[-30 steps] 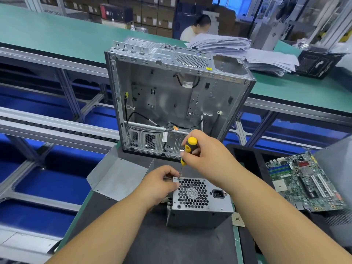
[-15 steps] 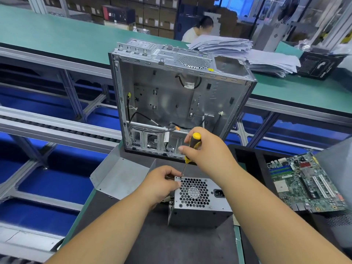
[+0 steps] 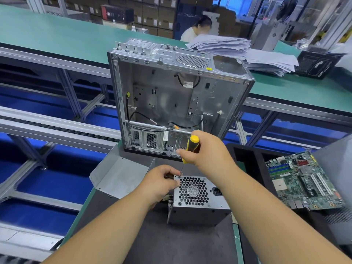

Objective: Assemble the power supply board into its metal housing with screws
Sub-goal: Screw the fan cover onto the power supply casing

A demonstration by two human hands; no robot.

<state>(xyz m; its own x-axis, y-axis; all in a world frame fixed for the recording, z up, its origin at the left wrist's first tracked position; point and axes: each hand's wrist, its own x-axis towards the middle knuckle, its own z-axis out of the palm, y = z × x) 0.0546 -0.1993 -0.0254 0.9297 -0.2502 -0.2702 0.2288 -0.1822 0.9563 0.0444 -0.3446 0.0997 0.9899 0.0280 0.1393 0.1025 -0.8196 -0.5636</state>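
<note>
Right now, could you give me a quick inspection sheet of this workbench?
Surface: dark mat on a green bench.
Job's things: power supply box standing on the mat; screwdriver tip at its top left corner.
Clutter: loose metal panel; motherboard in a tray at right; paper stack.
Hands: right hand grips the screwdriver; left hand pinches at the screw corner.
Cables: black wires inside the open computer case.
Surroundings: conveyor frames, stacked boxes, a seated person behind.
</note>
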